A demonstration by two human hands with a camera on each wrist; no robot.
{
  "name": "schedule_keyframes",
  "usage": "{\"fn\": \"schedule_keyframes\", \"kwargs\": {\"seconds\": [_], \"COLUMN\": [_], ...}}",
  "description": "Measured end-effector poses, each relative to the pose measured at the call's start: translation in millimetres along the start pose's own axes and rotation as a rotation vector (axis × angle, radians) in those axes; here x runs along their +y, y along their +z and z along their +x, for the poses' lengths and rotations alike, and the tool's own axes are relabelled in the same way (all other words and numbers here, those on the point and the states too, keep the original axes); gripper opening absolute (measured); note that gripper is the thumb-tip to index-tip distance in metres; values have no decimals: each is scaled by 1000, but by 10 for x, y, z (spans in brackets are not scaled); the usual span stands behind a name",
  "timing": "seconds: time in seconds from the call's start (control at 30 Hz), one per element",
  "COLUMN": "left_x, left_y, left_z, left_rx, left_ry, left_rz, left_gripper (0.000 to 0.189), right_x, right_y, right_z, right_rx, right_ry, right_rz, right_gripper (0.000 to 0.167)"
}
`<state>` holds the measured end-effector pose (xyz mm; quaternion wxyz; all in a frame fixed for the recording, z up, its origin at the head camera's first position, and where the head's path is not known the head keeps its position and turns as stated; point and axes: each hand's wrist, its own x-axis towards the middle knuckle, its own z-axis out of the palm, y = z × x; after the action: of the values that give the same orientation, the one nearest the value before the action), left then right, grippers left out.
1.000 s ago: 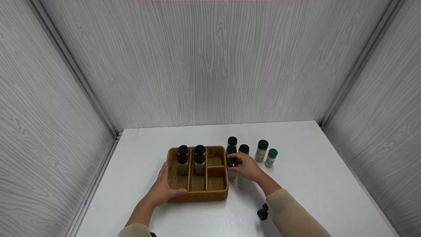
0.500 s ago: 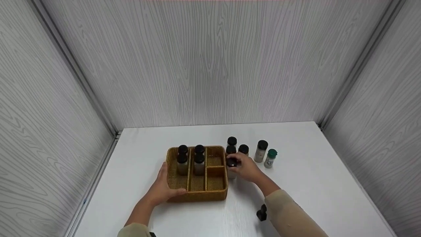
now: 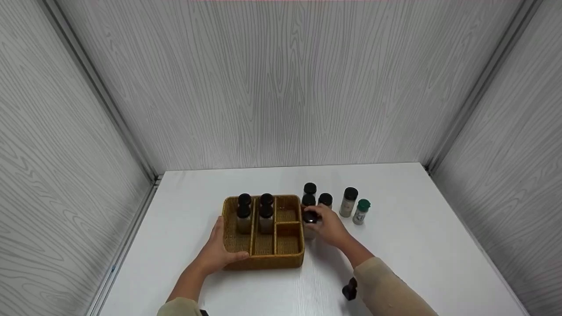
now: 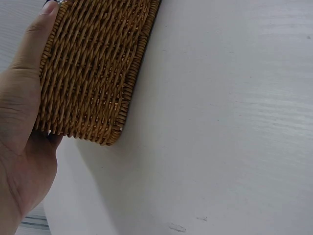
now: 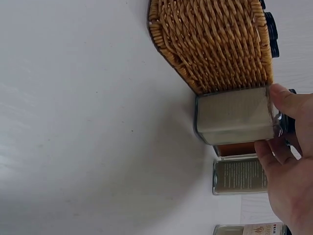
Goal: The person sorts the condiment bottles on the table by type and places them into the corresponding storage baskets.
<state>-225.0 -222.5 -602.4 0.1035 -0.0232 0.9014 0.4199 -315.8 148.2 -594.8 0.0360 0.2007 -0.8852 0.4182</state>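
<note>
A brown wicker basket [image 3: 263,262] with divided compartments stands on the white table, holding several black-capped spice bottles [image 3: 244,221] upright in its left and middle sections. My left hand [image 3: 215,254] grips the basket's front left corner, thumb over the front rim, fingers along the side. At the basket's right wall, my right hand [image 3: 330,226] pinches a square glass spice bottle [image 5: 234,117] near its black cap. That bottle stands upright against the wicker in the right wrist view, its contents pale beige. Part of its cap is hidden by my fingers.
More black-capped bottles [image 3: 310,188] stand behind my right hand. Farther right are another black-capped bottle [image 3: 349,202] and a smaller green-capped bottle [image 3: 362,211]. A small black object [image 3: 350,289] shows beside my right sleeve. Grey wood-grain panels [image 3: 281,87] enclose the table.
Almost nothing differs. My right hand's fingers have shifted very slightly on the bottle beside the basket; my left hand and the basket stay where they were.
</note>
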Motion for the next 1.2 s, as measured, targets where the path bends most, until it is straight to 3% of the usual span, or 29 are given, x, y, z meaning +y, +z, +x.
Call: {"fn": "schedule_keyframes", "kwargs": {"seconds": [0.47,0.7,1.2], "left_x": [0,-5,-4], "left_y": [12,-3,-5], "left_z": [5,5,14], "left_rx": [0,-5,-5], "left_ry": [-3,2,15], "left_rz": [4,9,2], "left_gripper": [153,153,152], "right_x": [-22,-56,-200], "right_y": [42,24,-199], "right_z": [-75,-78,-64], "right_rx": [57,27,-10], "right_ry": [31,43,21], "right_rz": [2,98,117], "right_gripper": [48,47,47]}}
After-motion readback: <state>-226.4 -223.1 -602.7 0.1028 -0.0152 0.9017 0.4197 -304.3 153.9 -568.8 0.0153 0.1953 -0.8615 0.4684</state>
